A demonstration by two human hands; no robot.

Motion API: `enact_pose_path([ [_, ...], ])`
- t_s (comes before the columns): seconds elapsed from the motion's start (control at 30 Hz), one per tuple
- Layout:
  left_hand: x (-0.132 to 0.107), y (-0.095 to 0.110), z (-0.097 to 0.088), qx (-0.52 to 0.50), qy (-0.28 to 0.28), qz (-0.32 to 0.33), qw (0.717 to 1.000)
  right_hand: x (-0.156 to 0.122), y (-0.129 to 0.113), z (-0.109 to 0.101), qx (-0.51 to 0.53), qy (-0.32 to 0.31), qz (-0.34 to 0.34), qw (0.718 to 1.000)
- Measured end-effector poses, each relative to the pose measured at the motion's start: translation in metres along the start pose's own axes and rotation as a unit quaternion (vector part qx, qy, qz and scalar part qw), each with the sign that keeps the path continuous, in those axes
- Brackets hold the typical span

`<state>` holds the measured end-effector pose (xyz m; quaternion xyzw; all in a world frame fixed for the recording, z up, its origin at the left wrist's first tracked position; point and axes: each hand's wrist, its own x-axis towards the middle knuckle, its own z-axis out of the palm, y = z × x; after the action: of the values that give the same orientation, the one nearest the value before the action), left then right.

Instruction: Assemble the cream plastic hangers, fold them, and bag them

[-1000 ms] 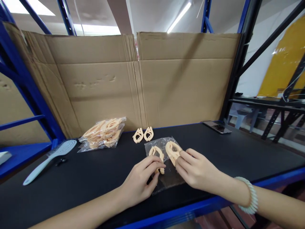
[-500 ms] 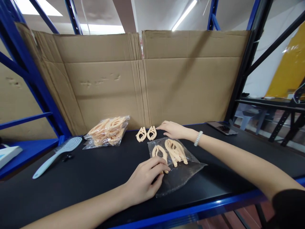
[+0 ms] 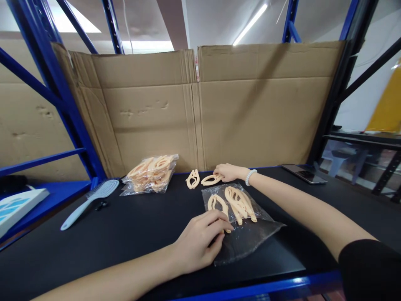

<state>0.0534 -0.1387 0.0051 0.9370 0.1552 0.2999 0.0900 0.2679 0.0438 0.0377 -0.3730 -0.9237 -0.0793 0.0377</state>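
Note:
A clear plastic bag point(image 3: 247, 240) lies flat on the black tabletop with beige folding clothes hangers point(image 3: 239, 204) inside. My left hand point(image 3: 203, 240) is curled over the lower end of the leftmost bagged hanger point(image 3: 217, 202), thumb and fingers closed around that end. Farther back, my right hand point(image 3: 230, 172) grips the right end of a loose folding hanger point(image 3: 209, 180), which is turned sideways near the cardboard. Beside it, a second loose hanger point(image 3: 193, 179) stands apart, untouched. My right fingertips are partly hidden behind the hand.
To the left sits a stack of bagged beige hangers point(image 3: 152, 173). A light blue hairbrush point(image 3: 90, 202) and a small black item point(image 3: 101, 205) lie nearer the left edge. A phone point(image 3: 303, 173) rests at the back right. Cardboard panels point(image 3: 156, 113) close off the back.
My right hand has closed on the right-hand loose hanger and turned it from upright to sideways. My left hand stays at the bag. The view has shifted slightly left.

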Motion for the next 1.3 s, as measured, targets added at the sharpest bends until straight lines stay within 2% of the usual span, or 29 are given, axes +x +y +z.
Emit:
enact_pose_path([
  [0.1, 0.000, 0.001, 0.000, 0.001, 0.004, 0.000, 1.000, -0.028, 0.009, -0.005, 0.033, 0.015, 0.013, 0.999],
  [0.17, 0.000, 0.001, 0.000, 0.003, 0.005, -0.003, 1.000, -0.049, 0.010, -0.008, 0.046, 0.047, 0.024, 0.998],
  [0.23, 0.000, 0.001, 0.000, 0.004, 0.006, -0.006, 1.000, -0.072, 0.006, -0.011, 0.066, 0.110, 0.040, 0.991],
  [0.33, 0.000, 0.001, 0.000, 0.006, 0.013, -0.001, 1.000, -0.106, -0.008, -0.018, 0.119, 0.256, 0.077, 0.956],
  [0.47, 0.001, 0.002, -0.001, 0.007, 0.023, 0.003, 1.000, -0.155, -0.045, -0.043, 0.111, 0.382, 0.122, 0.909],
  [0.6, 0.002, 0.003, -0.002, -0.002, 0.019, 0.005, 1.000, -0.205, -0.106, -0.074, 0.032, 0.477, 0.142, 0.867],
  [0.7, 0.002, 0.003, -0.002, -0.004, 0.021, -0.002, 1.000, -0.230, -0.155, -0.081, -0.003, 0.461, 0.095, 0.883],
  [0.77, 0.002, 0.003, -0.001, -0.002, 0.030, -0.007, 1.000, -0.236, -0.178, -0.075, 0.047, 0.435, 0.082, 0.895],
  [0.83, 0.002, 0.002, -0.001, -0.003, 0.041, -0.008, 0.999, -0.232, -0.190, -0.065, 0.100, 0.365, 0.064, 0.923],
  [0.9, 0.003, 0.002, 0.000, -0.008, 0.051, -0.008, 0.999, -0.221, -0.192, -0.053, 0.072, 0.326, 0.015, 0.942],
  [0.93, 0.004, 0.003, 0.000, -0.011, 0.056, -0.007, 0.998, -0.213, -0.190, -0.047, 0.027, 0.328, -0.020, 0.944],
  [1.0, 0.005, 0.004, 0.000, -0.014, 0.067, -0.006, 0.998, -0.196, -0.184, -0.038, -0.079, 0.353, -0.086, 0.928],
  [1.07, 0.006, 0.005, -0.001, -0.008, 0.079, -0.003, 0.997, -0.179, -0.179, -0.030, -0.158, 0.372, -0.123, 0.906],
  [1.17, 0.007, 0.006, -0.001, 0.006, 0.095, 0.003, 0.995, -0.162, -0.176, -0.021, -0.202, 0.365, -0.109, 0.902],
  [1.3, 0.006, 0.004, -0.001, 0.004, 0.086, 0.008, 0.996, -0.151, -0.178, -0.009, -0.200, 0.300, -0.059, 0.931],
])
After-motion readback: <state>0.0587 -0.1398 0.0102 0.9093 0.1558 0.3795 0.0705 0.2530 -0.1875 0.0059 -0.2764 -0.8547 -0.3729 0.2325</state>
